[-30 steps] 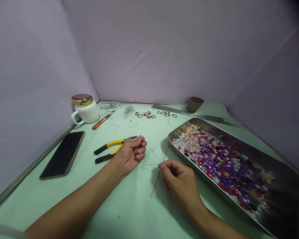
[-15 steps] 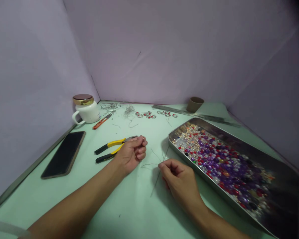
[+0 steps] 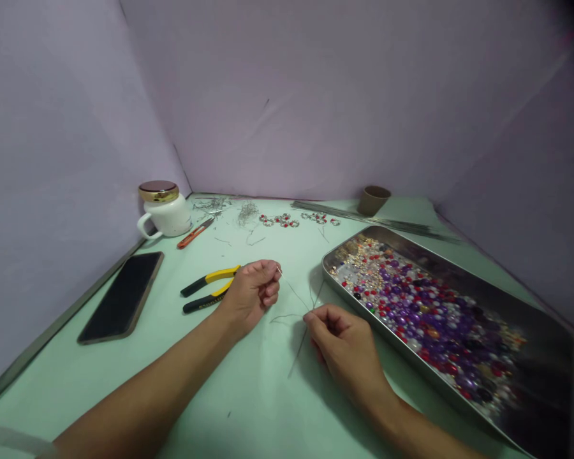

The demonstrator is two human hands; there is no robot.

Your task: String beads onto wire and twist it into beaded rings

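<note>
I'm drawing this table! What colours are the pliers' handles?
The pliers' handles are yellow and black, seen best in the head view.

White lidded mug [image 3: 168,218], back left — dark phone [image 3: 122,296] nearer — brown cup [image 3: 373,203], back right

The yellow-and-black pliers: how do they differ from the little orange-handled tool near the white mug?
The yellow-and-black pliers have two-coloured, widely spread handles; the orange-handled tool is slimmer and looks smaller.
The pliers' head is mostly hidden behind the left hand; the orange-handled tool shows its dark, pointed tip.
The pliers lie nearer the camera; the orange-handled tool lies farther back, by the white mug.
Both lie on the pale green table.
</note>
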